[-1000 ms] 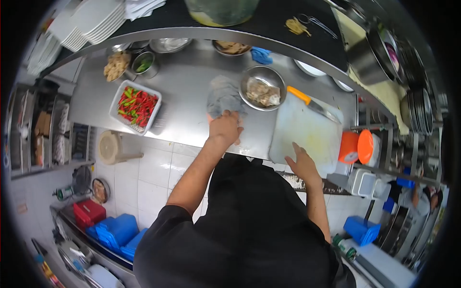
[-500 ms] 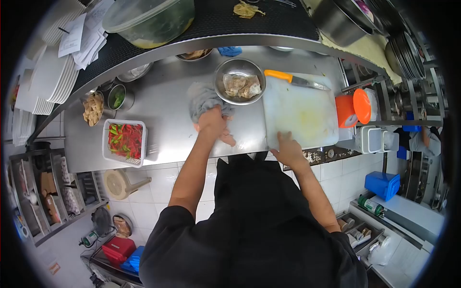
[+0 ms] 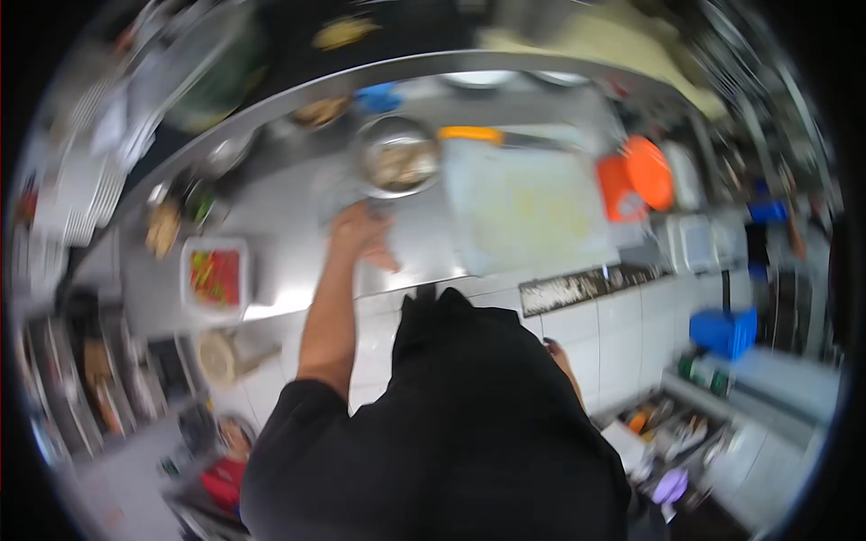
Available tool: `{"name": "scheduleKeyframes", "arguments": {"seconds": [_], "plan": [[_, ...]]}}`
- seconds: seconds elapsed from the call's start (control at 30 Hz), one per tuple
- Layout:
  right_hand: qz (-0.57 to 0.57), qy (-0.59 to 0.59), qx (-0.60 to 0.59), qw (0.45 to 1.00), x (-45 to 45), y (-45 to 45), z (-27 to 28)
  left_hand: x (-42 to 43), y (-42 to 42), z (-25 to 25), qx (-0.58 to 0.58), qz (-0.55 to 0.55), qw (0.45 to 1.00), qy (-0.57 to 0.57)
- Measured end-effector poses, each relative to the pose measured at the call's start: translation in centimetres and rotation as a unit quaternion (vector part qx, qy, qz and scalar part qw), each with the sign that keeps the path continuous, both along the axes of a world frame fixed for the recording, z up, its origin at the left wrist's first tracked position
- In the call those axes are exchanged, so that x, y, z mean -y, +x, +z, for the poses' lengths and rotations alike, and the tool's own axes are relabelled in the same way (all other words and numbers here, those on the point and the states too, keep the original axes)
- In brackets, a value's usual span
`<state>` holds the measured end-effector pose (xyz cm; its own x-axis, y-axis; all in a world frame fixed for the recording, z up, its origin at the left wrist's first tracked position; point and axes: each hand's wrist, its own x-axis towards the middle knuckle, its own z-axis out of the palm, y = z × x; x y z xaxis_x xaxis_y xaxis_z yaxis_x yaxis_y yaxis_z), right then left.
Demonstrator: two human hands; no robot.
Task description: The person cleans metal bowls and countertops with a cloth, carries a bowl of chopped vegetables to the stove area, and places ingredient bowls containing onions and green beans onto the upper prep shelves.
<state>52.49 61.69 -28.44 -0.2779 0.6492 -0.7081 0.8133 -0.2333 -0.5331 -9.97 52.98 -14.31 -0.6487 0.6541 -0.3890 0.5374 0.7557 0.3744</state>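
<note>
My left hand [image 3: 359, 229] is on the steel counter near its front edge, over a blurred grey, see-through cloth or bag [image 3: 338, 197] and a pinkish piece [image 3: 382, 257]. Motion smears its fingers. Behind it to the right is a steel bowl [image 3: 400, 155] with pale, brownish pieces. My right hand [image 3: 557, 354] is low beside the black apron, off the counter and mostly hidden; a small dark spot shows at its fingertips. A knife with a yellow-orange handle [image 3: 471, 135] lies along the back of the white cutting board [image 3: 528, 207].
A white basket of red and green chillies [image 3: 215, 278] stands at the counter's left, with small bowls behind. To the right are an orange container [image 3: 622, 187] and white tubs [image 3: 690, 242]. A shelf edge [image 3: 388, 65] crosses above. Part of another person [image 3: 796, 230] shows far right.
My right hand has left the cutting board and dropped down beside my body. My left hand stays by the grey item. The view has swung, so the counter appears shifted left and is blurred.
</note>
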Motion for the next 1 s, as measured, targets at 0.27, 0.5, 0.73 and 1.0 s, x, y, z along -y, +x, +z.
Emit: {"name": "scheduleKeyframes", "arguments": {"seconds": [0.27,0.5,0.73,1.0], "plan": [[-0.544,-0.310,-0.225,0.746,12.7,10.1,3.8,-0.9,3.9,0.8,-0.002,-0.155,0.976,-0.150],[-0.352,-0.311,-0.249,0.847,18.4,20.7,-6.5,-18.8,30.8,16.7,0.091,-0.358,0.929,0.023],[-0.170,0.054,0.011,0.984,12.0,24.0,-0.8,-28.5,45.9,33.5,0.053,-0.529,0.758,0.378],[-0.382,0.054,-0.264,0.884,5.8,27.9,-0.2,-36.0,47.2,43.6,0.163,-0.606,0.429,0.650]]}}
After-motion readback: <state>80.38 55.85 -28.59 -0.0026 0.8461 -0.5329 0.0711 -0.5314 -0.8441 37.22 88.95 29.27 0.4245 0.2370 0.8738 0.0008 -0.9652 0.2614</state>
